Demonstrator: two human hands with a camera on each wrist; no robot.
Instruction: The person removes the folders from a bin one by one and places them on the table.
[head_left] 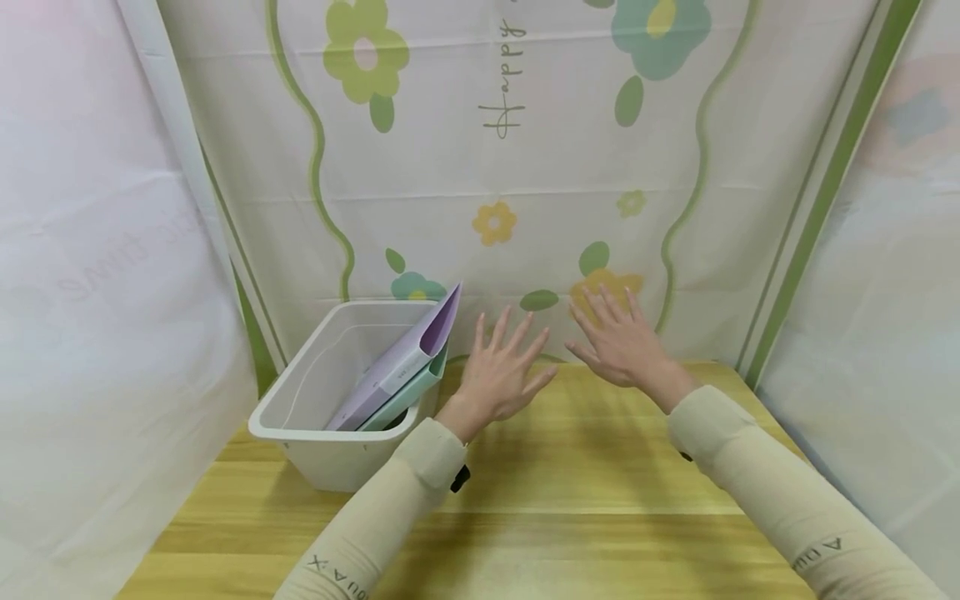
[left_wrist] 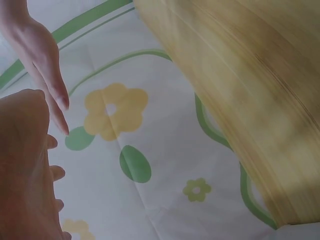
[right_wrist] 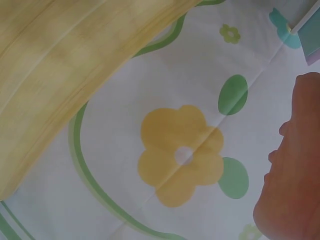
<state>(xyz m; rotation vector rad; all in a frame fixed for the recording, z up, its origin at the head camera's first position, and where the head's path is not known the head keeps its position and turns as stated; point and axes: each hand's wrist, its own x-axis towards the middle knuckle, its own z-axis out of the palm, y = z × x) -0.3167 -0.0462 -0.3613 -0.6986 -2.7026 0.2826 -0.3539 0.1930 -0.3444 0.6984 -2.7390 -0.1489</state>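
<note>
Both hands hover over the far part of the wooden table [head_left: 570,492], palms down and fingers spread, holding nothing. My left hand [head_left: 498,371] is just right of a white plastic bin [head_left: 337,458]. My right hand [head_left: 618,342] is farther right, in front of the flowered curtain. Leaning in the bin are a purple binder [head_left: 397,358] and, beneath it, a mint green binder [head_left: 405,400]; their upper ends stick out over the bin's right rim. In the left wrist view the left hand [left_wrist: 22,165] shows at the left edge, with the right hand [left_wrist: 42,60] beyond it.
A white curtain [head_left: 420,167] printed with flowers hangs behind the table, and more cloth [head_left: 885,275] closes off the left and right sides. A small black object [head_left: 460,478] shows under the left wrist. In the right wrist view, the table [right_wrist: 65,65] fills the upper left.
</note>
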